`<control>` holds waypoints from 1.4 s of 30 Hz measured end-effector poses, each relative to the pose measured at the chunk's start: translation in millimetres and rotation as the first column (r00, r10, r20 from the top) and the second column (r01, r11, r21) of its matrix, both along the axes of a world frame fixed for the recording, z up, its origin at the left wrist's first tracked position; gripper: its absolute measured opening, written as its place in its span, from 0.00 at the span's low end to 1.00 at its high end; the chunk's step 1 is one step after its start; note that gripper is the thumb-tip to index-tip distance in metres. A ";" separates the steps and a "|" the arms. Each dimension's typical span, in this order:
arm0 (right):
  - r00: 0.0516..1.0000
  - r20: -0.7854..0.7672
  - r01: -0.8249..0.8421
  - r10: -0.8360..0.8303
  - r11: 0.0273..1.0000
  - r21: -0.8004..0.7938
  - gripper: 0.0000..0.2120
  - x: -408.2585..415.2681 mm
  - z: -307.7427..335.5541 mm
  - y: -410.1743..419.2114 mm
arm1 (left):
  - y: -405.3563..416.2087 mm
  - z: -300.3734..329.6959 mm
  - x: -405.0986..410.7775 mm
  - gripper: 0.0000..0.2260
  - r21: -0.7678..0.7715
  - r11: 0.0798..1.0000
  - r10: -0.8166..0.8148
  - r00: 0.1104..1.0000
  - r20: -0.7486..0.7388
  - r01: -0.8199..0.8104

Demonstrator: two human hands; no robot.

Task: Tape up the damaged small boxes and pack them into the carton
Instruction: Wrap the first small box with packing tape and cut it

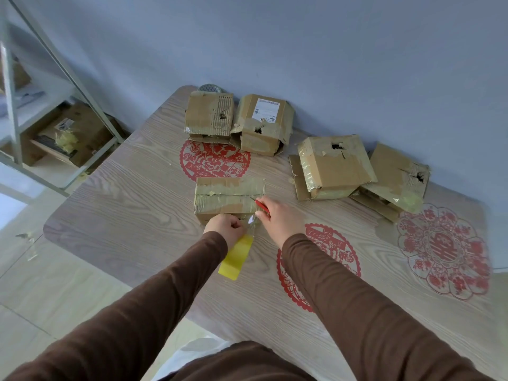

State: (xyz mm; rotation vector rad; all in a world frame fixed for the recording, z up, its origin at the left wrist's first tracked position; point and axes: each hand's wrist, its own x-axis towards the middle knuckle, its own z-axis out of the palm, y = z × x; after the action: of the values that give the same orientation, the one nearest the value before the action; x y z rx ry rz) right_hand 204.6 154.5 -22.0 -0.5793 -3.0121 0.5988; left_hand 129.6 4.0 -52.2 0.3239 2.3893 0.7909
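A small cardboard box (229,198) with tape strips across its top sits mid-table. My left hand (226,226) grips a yellow tape roll (236,257) at the box's near edge. A clear strip of tape (252,222) runs from the roll up to the box. My right hand (277,220) holds a red-handled cutter (260,205) at that strip, by the box's right corner. Several damaged boxes with torn holes stand along the wall: one (209,114) at the back left, one with a white label (264,125) beside it, and two (334,166) (395,177) at the right.
The wooden table (132,204) carries red paper-cut decorations (214,160) (445,251). A metal shelf (16,105) with cardboard boxes (74,133) stands at the left. A blue wall runs behind the table. Tape scraps lie on the tiled floor at the left.
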 end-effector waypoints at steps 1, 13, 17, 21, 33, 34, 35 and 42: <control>1.000 0.005 0.004 -0.004 1.000 0.010 0.13 -0.2 0.2 -0.4 | 1.4 3.7 -1.1 0.07 -0.017 0.999 -0.032 0.999 -0.016 0.031; 0.999 -0.026 0.044 -0.046 0.996 -0.076 0.23 9.7 3.3 -5.4 | -37.4 4.8 10.2 0.08 0.042 0.995 -0.087 0.996 -0.001 0.087; 0.972 -0.184 0.063 -0.145 0.917 -0.393 0.15 22.6 10.6 -35.5 | -52.3 20.5 6.7 0.05 0.236 0.972 0.001 0.999 -0.053 0.011; 0.981 -0.018 0.150 -0.194 0.812 -0.565 0.11 26.0 0.1 -66.1 | -67.4 32.6 13.2 0.07 0.339 0.941 0.038 0.997 -0.073 -0.011; 0.983 -0.060 0.067 -0.174 0.642 -0.764 0.04 18.4 -15.9 -138.6 | -111.7 18.0 24.4 0.08 0.340 0.901 0.289 0.957 -0.010 -0.268; 0.977 -0.045 0.090 -0.208 0.595 -0.799 0.03 15.8 -19.6 -142.6 | -114.1 18.0 24.5 0.09 0.333 0.899 0.303 0.953 -0.003 -0.285; 0.971 -0.014 0.118 -0.241 0.524 -0.843 0.04 12.6 -22.5 -146.9 | -117.1 17.0 23.4 0.09 0.322 0.900 0.313 0.950 -0.007 -0.294; 0.924 0.279 0.290 -0.262 0.004 -0.957 0.13 -16.4 -27.3 -179.8 | -135.6 18.7 -4.8 0.26 0.091 0.940 0.331 0.944 -0.011 -0.328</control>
State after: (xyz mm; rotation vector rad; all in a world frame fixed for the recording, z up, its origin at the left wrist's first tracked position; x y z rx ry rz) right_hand 188.2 -25.3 -49.4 -1.0912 -1.7263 2.6258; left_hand 124.8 -131.6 -33.5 -0.0365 2.4719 1.0503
